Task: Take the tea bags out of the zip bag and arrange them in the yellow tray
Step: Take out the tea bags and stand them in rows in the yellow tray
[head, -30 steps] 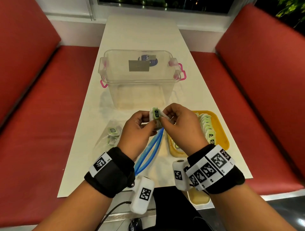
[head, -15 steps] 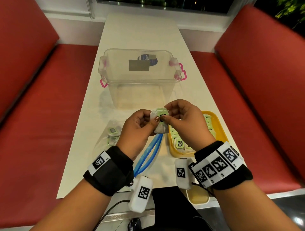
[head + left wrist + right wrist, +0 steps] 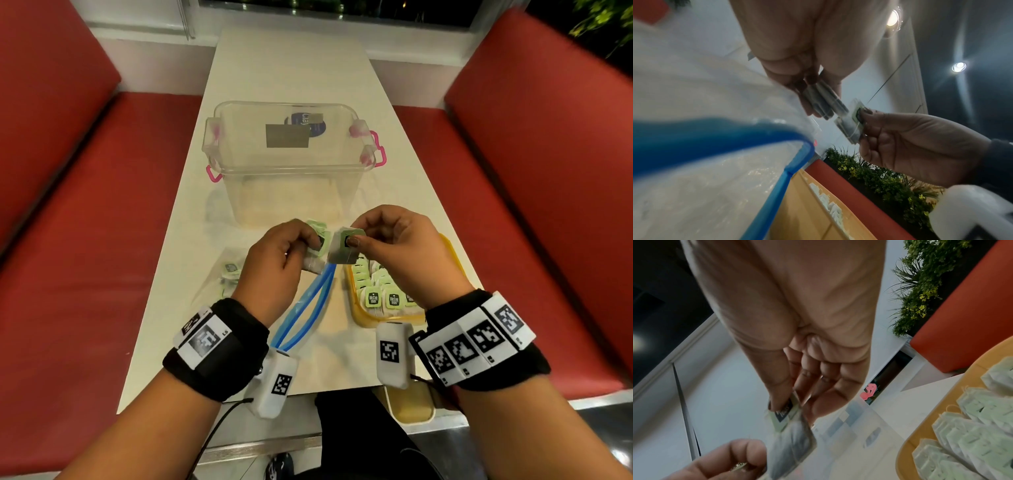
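Note:
My left hand (image 3: 317,245) grips a small stack of tea bags (image 3: 317,236) above the table; in the left wrist view its fingertips (image 3: 818,112) clamp the stack (image 3: 822,100). My right hand (image 3: 352,240) pinches a single tea bag (image 3: 342,251) by its green tag, just right of the stack and apart from it (image 3: 851,125) (image 3: 791,431). Below the right hand, the yellow tray (image 3: 452,255) holds rows of tea bags (image 3: 373,296). The clear zip bag (image 3: 219,284), with its blue zip (image 3: 301,308) open, lies under my left hand with a few tea bags (image 3: 230,269) inside.
A clear plastic box (image 3: 287,171) with pink latches stands just beyond my hands. Red bench seats (image 3: 85,240) run along both sides of the narrow white table (image 3: 291,68). The tray sits close to the table's right edge.
Both hands held the stack together before. Now my right hand has drawn one tea bag off to the right, and the hands have parted slightly.

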